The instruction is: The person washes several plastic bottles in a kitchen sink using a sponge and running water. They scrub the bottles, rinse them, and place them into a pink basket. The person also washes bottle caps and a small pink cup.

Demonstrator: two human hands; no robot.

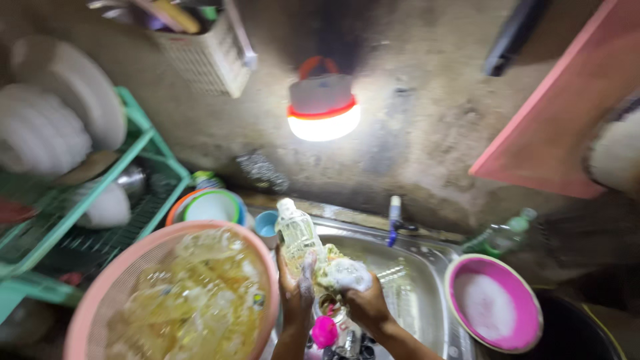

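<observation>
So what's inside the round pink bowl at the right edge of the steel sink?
The round pink bowl holds white soapy foam covering its bottom. Whether anything lies beneath the foam cannot be seen; the foam hides it.

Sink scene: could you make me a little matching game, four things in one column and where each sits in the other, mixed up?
Things:
1. clear bottle
2. pink bowl
3. lamp
4. peach basket

Places:
A. on the wall above the sink
B. held in the left hand
C. left of the hands, full of clear plastic
D. at the sink's right edge, holding suds

Pairs: 1-B, 2-D, 3-A, 4-C. The right hand presses a soapy sponge against the bottle.
</observation>
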